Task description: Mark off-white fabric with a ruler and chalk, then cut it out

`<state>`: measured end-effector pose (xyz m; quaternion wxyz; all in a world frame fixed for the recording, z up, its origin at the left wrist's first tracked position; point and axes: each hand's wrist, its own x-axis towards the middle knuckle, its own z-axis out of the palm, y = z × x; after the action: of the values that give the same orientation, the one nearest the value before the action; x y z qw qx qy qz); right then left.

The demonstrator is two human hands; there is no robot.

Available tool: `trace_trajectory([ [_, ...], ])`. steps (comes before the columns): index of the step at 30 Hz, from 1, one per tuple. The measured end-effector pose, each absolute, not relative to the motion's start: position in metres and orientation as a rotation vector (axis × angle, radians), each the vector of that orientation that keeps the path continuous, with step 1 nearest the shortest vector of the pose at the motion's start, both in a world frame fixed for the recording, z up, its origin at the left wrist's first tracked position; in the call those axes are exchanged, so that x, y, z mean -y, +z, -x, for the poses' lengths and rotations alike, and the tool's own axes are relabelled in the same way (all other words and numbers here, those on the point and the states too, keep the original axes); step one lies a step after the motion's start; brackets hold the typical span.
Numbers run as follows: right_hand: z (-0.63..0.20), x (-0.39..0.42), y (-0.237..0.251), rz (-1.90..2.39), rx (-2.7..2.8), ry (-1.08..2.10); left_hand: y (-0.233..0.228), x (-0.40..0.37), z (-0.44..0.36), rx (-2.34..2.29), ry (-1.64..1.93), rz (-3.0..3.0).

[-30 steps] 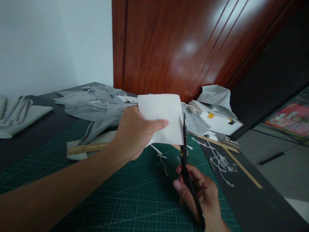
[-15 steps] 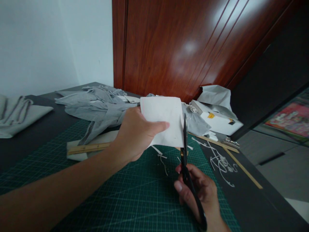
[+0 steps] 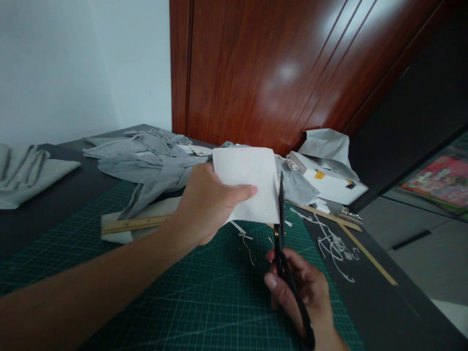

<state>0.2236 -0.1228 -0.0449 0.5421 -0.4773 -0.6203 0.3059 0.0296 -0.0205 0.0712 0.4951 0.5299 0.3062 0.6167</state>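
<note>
My left hand (image 3: 210, 202) pinches a white rectangular piece of fabric (image 3: 246, 168), its thumb lying across the front and the other fingers hidden behind. The piece is held up above the green cutting mat (image 3: 204, 302). My right hand (image 3: 302, 287) grips black-handled scissors (image 3: 281, 234), blades pointing up and away from me. The blades stand along the right edge of the white piece. Whether they bite into the edge is hard to make out. Thin white offcuts (image 3: 239, 227) and a loose thread lie on the mat below.
Crumpled grey cloth (image 3: 149, 161) lies at the back left, folded cloth (image 3: 25, 170) farther left. A wooden ruler (image 3: 135, 224) rests on pale fabric. To the right are a white box (image 3: 325, 180), tangled white cord (image 3: 334, 243) and wooden strips (image 3: 369, 256). A red-brown wooden panel (image 3: 256, 73) stands behind.
The scissors have shifted very slightly, their blades a touch to the right. The white piece and my left hand have hardly moved.
</note>
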Motion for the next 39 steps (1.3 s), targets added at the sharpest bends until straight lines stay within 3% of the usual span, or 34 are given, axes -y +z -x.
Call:
trace_trajectory([
  [39, -0.222, 0.127, -0.032, 1.293, 1.462, 0.726, 0.074, 0.021, -0.030, -0.718, 1.484, -1.212],
])
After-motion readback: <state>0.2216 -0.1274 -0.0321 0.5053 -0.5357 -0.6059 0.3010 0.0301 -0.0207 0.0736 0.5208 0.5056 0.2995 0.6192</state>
